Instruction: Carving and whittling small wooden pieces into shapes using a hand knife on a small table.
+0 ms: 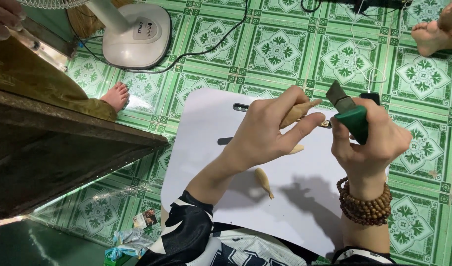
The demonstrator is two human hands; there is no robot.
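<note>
My left hand (267, 129) grips a pale, pointed wooden piece (296, 112) over a white board (201, 143) on my lap. My right hand (371, 140), with a wooden bead bracelet at the wrist, holds green-handled pliers (351, 114) whose tip meets the end of the wooden piece. A second pointed wooden piece (264, 182) lies on the board below my left wrist. Another one (297, 148) peeks out under my left fingers. Two dark slots show in the board near its far edge.
A green patterned tile floor (275, 49) lies all around. A white fan base (136, 34) with a black cord stands at the far left. A dark wooden table (48, 148) is on the left, with another person's foot (116, 96) beside it. Another bare foot (433, 34) rests far right.
</note>
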